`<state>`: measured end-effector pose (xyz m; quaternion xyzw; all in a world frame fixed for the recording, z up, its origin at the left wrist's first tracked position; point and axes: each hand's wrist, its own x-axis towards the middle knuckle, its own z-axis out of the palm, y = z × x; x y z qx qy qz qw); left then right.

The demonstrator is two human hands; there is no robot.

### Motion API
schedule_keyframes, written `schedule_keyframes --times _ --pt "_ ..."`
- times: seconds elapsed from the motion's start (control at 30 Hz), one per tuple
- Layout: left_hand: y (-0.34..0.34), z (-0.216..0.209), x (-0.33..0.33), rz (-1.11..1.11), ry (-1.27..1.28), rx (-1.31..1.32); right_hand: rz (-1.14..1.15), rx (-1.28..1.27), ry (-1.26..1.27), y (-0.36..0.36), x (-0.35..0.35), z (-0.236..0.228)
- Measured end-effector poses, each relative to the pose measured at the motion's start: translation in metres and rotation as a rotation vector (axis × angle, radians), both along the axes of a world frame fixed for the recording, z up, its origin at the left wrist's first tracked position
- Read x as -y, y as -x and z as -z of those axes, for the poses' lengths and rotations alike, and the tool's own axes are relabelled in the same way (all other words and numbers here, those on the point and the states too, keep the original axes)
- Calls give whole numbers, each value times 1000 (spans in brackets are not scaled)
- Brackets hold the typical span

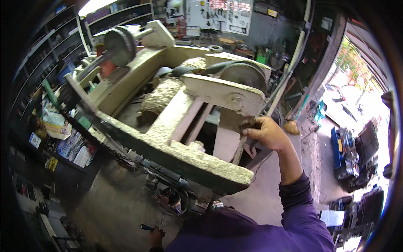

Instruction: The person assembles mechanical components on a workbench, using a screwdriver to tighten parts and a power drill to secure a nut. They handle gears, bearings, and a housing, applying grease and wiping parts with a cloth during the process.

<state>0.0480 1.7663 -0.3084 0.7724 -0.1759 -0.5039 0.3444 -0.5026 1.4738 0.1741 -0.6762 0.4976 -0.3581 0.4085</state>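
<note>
A large cream-painted metal frame (201, 158) with a rough, flaking top edge stands in front of me. My right hand (265, 132) reaches over its right side, fingers curled together at the upright plate (222, 87). Something small and dark brown shows at the fingertips; I cannot make out what it is. Low at the bottom, my left hand (157, 237) is closed around a tool with a dark, rounded handle (146, 227); the rest of the tool is hidden. Inside the frame sits a drum wound with pale rope or wire (161, 97).
A dark wheel (119, 47) on a shaft rises at the frame's far left, and a round pulley (243, 76) sits behind the plate. Below the frame stands a bucket (178, 201) of odds and ends. Shelves (54, 42) line the left; a tool board (218, 16) hangs behind.
</note>
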Motion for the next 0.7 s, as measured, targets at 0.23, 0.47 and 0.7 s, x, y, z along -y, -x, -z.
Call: schedule_keyframes --times 0.23,0.47,0.7 --pt "22 54 -62 -158 -88 -87 534 179 367 39 -13 -119" --pt "32 76 -111 -241 -12 109 287 -647 1220 -53 50 -288" --pt "20 60 -67 -274 -150 -95 155 -1243 1964 -120 68 -338"
